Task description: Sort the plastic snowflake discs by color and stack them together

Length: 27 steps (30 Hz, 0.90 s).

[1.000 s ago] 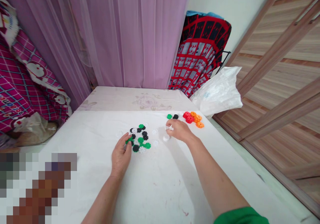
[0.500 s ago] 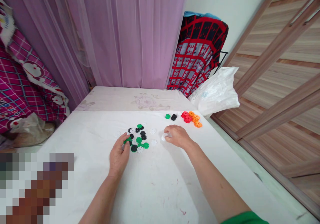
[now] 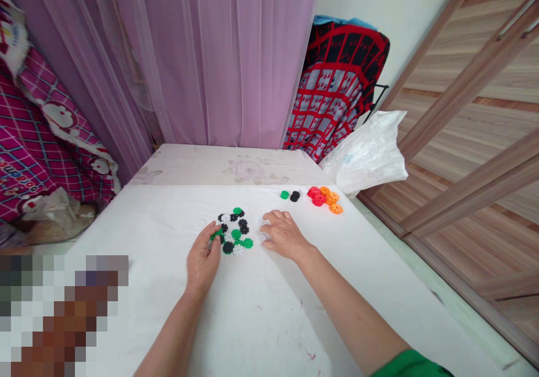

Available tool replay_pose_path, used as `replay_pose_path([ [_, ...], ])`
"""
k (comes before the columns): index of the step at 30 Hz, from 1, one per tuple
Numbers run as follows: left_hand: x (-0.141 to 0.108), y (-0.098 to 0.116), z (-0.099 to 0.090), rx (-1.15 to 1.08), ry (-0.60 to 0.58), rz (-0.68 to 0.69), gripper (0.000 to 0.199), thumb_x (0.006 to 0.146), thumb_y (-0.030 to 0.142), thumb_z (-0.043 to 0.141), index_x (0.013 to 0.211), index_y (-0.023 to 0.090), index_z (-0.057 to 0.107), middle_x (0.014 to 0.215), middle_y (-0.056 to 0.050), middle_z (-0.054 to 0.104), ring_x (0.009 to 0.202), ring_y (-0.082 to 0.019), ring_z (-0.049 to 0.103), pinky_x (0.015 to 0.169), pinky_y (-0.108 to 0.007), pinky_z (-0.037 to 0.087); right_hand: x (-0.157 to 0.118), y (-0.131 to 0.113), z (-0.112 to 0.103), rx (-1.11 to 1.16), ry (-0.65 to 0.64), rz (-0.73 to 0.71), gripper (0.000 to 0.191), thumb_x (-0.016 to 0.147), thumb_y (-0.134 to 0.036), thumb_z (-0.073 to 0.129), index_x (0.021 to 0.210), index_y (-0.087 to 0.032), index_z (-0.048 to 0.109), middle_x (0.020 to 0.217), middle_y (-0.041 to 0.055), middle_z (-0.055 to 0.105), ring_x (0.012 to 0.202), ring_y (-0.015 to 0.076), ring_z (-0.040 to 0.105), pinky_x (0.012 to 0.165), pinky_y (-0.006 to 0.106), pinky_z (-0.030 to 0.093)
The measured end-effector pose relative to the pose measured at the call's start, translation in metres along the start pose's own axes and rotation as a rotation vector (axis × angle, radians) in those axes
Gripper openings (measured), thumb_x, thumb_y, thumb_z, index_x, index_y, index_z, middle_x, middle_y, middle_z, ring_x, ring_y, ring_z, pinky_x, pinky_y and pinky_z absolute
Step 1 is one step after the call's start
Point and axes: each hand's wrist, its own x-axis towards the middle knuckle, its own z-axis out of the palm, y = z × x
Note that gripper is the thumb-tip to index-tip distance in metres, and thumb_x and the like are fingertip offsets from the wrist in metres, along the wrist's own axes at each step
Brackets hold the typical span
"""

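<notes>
Here, the left hand [image 3: 202, 260] pinches a notched green disc [image 3: 216, 233] — the right hand [image 3: 287, 235], half-curled, meets frilly white discs [image 3: 260, 223] (hold unclear).

Green, black and white discs [image 3: 236, 234] with notched rims lay in a loose cluster about midway between the left and right edges of the table [image 3: 252, 315], several touching or overlapping. Just beside them, toward the right edge, pale white discs [image 3: 260, 220] were partly hidden, too indistinct to count.

Bare hands [image 3: 204, 259], bare forearms [image 3: 174, 326], green sleeve [image 3: 410, 364]
</notes>
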Motion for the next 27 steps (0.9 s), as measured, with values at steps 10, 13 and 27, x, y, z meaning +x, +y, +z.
replay_pose_path([
  [10, 0.000, 0.002, 0.000, 0.004, -0.008, -0.002, 0.030, 0.087, 0.035, 0.048, 0.106, 0.025, 0.069, 0.128, -0.005, 0.066, 0.120, -0.021, 0.060, 0.103, -0.039, 0.048, -0.001, 0.010, 0.000, 0.092, 0.080, 0.106, 0.021, 0.079, -0.030, 0.066, 0.097, -0.020, 0.072, 0.129, 0.0073, 0.060, 0.118, 0.0243, 0.046, 0.095, 0.038, 0.031],
  [13, -0.001, 0.003, 0.000, 0.001, -0.011, -0.015, 0.030, 0.087, 0.036, 0.049, 0.106, 0.025, 0.069, 0.128, -0.005, 0.065, 0.120, -0.022, 0.060, 0.102, -0.039, 0.050, -0.012, 0.032, -0.010, 0.124, 0.156, 0.248, 0.022, 0.080, -0.029, 0.066, 0.099, -0.021, 0.071, 0.132, 0.0072, 0.058, 0.120, 0.0251, 0.046, 0.096, 0.039, 0.033],
  [27, 0.000, 0.000, -0.001, -0.001, -0.012, -0.024, 0.032, 0.085, 0.036, 0.050, 0.106, 0.023, 0.070, 0.129, -0.006, 0.065, 0.121, -0.022, 0.059, 0.106, -0.040, 0.046, -0.020, 0.037, -0.013, 0.094, 0.075, 0.261, 0.023, 0.079, -0.028, 0.066, 0.100, -0.020, 0.072, 0.130, 0.0079, 0.061, 0.120, 0.0256, 0.047, 0.096, 0.038, 0.034],
])
